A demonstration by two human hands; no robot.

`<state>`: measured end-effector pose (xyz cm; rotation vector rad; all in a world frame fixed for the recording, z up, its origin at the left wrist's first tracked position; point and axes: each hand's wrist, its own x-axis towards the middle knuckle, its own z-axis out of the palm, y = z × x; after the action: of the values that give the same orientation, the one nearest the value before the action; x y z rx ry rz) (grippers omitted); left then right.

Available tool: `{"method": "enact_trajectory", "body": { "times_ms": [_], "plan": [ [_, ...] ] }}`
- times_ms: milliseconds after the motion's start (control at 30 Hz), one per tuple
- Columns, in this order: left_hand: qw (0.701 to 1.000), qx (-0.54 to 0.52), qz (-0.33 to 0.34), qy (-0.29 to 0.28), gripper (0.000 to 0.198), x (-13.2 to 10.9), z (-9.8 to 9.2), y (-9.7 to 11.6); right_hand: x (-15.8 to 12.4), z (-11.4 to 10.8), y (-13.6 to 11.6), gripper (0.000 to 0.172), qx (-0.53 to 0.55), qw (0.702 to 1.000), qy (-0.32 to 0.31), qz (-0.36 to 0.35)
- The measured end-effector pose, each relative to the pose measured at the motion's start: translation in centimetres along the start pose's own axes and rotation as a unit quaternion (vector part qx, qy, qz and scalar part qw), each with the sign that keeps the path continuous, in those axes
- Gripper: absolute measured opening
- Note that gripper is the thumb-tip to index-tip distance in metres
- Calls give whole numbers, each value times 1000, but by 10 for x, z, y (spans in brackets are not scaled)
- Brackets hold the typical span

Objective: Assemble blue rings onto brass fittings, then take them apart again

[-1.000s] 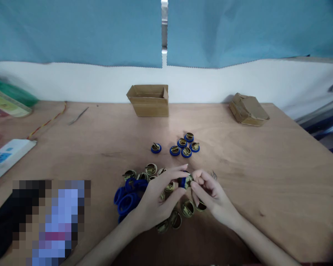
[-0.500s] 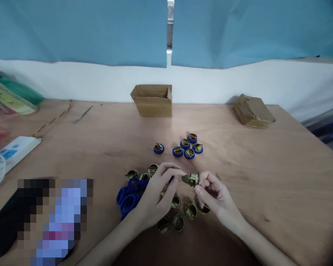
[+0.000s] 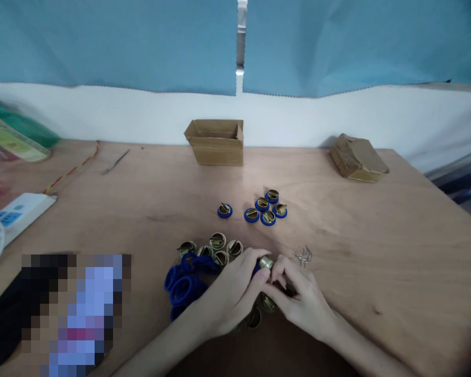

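My left hand [image 3: 239,288] has its thumb and fingers closed round a blue ring, of which only a dark blue bit [image 3: 256,268] shows. My right hand [image 3: 298,293] pinches a round brass pin-back piece [image 3: 266,262], held against that ring between both hands. Beneath and left of the hands lie loose brass pin-back pieces [image 3: 217,241], open side up. Several blue rings [image 3: 182,289] are heaped left of my left hand. Farther back, several brass pieces seated in blue rings [image 3: 262,204] sit in a cluster, with a single one [image 3: 224,210] to their left.
Thin curved metal wires [image 3: 304,255] lie beyond my right hand. An open cardboard box [image 3: 220,152] and a closed, crumpled one [image 3: 359,159] stand at the back. At left are tweezers [image 3: 115,162], a white power strip [image 3: 21,214] and a pixelated blurred object [image 3: 86,309].
My hands have come together, and the brass piece has turned and moved slightly left and down to meet the blue ring. Brass pieces behind my left hand and the curved wires are now uncovered.
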<state>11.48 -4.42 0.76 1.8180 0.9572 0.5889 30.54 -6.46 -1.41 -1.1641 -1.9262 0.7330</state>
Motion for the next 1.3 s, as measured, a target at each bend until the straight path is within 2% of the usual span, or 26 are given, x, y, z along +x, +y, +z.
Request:
{"method": "enact_trajectory", "body": {
  "times_ms": [200,400,533,767,900,1000,1067,1133,1200,1300],
  "plan": [
    [999,23,0,-30,24,0,-8,3,-2,2,0,20,11,999,-1,-52],
    [999,23,18,-12,27,-3,-13,5,0,-7,0,15,29,998,6,-59],
    [1000,28,5,1,28,-4,-13,4,2,-10,-3,13,41,998,-19,-44],
    [996,75,55,-7,29,-1,-9,2,6,-8,-9,28,8,999,-33,-10],
    [992,105,65,3,29,-1,-12,1,3,-8,-7,29,14,999,-38,-19],
    [992,108,43,49,29,-3,-26,-2,3,-15,-6,28,29,999,-19,-9],
    [988,121,15,90,28,-5,-41,-5,5,-23,-4,28,8,999,13,35],
    [978,152,-19,140,27,-10,-60,-10,8,-33,1,28,-46,995,40,85],
    [970,181,-41,153,28,-16,-79,-14,11,-43,9,26,-122,986,53,101],
    [961,220,-63,152,31,-25,-99,-21,14,-57,23,27,-242,965,14,95]
  ]
}}
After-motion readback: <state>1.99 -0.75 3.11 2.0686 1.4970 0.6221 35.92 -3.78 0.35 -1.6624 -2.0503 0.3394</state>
